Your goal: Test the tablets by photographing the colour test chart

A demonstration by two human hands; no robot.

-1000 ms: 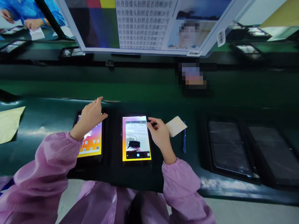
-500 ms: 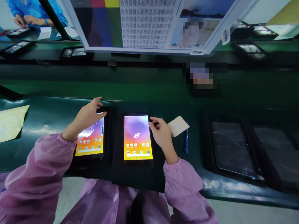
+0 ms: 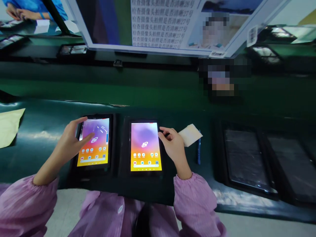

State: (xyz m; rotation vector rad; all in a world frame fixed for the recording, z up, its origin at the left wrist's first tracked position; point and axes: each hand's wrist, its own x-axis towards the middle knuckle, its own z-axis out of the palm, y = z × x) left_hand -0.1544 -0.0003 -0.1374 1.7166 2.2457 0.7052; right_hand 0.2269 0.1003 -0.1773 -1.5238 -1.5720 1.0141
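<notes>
Two lit tablets lie side by side on the dark green table, both showing an orange and purple home screen. Over the left tablet [image 3: 98, 144], my left hand [image 3: 70, 140] has its fingers apart. Its fingertips reach the upper left corner, and the thumb lies across the screen. My right hand [image 3: 174, 144] is at the right edge of the middle tablet [image 3: 145, 148]. Its thumb and forefinger are drawn together on that edge, with the other fingers curled. Beside this hand are a folded pale cloth [image 3: 191, 135] and a thin blue pen-like stick [image 3: 198, 151].
Two dark tablets [image 3: 248, 158] in black trays lie at the right. A yellow sheet [image 3: 11, 126] is at the far left. Above the bench hangs a framed chart [image 3: 160, 26]. Further back, a person in blue sleeves [image 3: 53, 10] sits by more devices.
My left hand has moved left and down, from the left tablet's upper right corner to its left side, uncovering more screen. My right hand stays at the middle tablet's edge. The view has shifted slightly.
</notes>
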